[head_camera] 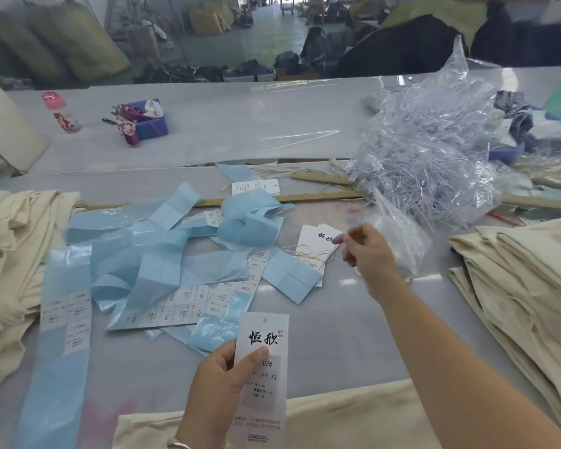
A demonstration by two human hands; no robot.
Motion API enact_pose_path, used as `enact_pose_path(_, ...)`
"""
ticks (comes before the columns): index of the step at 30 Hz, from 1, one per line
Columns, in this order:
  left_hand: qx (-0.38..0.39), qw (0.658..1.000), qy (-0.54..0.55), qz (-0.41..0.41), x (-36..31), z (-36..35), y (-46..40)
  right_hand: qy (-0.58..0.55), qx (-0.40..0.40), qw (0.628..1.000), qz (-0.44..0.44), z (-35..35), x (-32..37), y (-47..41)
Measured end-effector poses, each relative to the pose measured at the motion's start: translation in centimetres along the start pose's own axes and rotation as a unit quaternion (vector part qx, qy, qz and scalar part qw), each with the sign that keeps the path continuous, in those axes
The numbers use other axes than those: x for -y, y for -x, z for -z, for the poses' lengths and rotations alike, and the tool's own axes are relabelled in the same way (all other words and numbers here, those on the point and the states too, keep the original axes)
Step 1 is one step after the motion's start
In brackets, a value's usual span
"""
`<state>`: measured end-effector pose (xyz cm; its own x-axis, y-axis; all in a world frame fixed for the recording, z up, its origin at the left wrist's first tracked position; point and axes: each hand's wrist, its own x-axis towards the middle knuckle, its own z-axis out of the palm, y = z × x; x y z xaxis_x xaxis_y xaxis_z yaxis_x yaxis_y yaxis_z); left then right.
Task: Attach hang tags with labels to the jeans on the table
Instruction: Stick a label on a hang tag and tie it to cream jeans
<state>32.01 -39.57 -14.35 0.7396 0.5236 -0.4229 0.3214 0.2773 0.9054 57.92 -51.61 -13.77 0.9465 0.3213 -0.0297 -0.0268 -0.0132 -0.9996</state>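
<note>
A white hang tag (262, 371), light, stiff card, is pinched by the left hand (216, 380) above the desk (321, 335); it is best held by its edges. A thin string (308, 254) seems pinched by the right hand (366, 251) near the tag stack (314, 241). Cream jeans (305, 416) are spread below.

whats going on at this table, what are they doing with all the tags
A person is tagging cream-coloured jeans stacked on a grey table. The left hand holds a white printed hang tag upright, thumb across its front. The right hand reaches to a small pile of white tags with strings, fingertips pinched at it. Blue label backing strips litter the middle, and a clear plastic bag of fasteners lies behind.
</note>
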Motion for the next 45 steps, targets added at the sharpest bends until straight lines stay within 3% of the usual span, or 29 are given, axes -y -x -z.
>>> enact_pose_path(2,-0.001,0.999,0.038,-0.002,-0.4,0.7,0.4,-0.163,0.035,0.986,0.001,-0.1,3.6,2.3)
enact_pose_path(4,0.036,0.991,0.131,0.019,-0.8,1.2,1.0,-0.214,0.081,0.974,0.001,-0.5,6.3,5.2)
enact_pose_path(6,0.110,0.960,0.248,0.074,-1.4,1.4,2.0,-0.191,0.136,0.972,-0.005,-1.5,7.8,8.5)
enact_pose_path(9,0.223,0.878,0.379,0.187,-2.2,1.7,3.6,-0.137,0.230,0.963,-0.036,-3.6,8.5,13.8)
enact_pose_path(11,0.241,0.847,0.420,0.218,-2.3,1.7,4.4,-0.100,0.245,0.963,-0.052,-4.8,8.2,17.1)
enact_pose_path(13,0.236,0.841,0.435,0.219,-2.1,2.1,5.0,-0.083,0.224,0.969,-0.062,-5.8,7.4,20.3)
enact_pose_path(21,0.201,0.887,0.386,0.157,-2.1,4.2,7.4,-0.153,0.078,0.982,-0.085,-7.8,5.0,28.5)
enact_pose_path(26,0.240,0.879,0.395,0.118,-2.6,6.2,9.0,-0.044,-0.056,0.995,-0.075,-9.0,4.6,30.2)
enact_pose_path(31,0.273,0.899,0.334,0.079,-2.6,8.6,9.8,-0.043,-0.017,0.990,-0.131,-11.5,5.4,31.2)
enact_pose_path(37,0.279,0.936,0.215,0.033,-2.6,10.6,10.6,-0.147,0.004,0.969,-0.199,-14.0,5.2,32.2)
enact_pose_path(45,0.216,0.974,-0.028,-0.055,-2.4,11.9,11.4,-0.315,0.053,0.899,-0.299,-15.1,5.8,32.8)
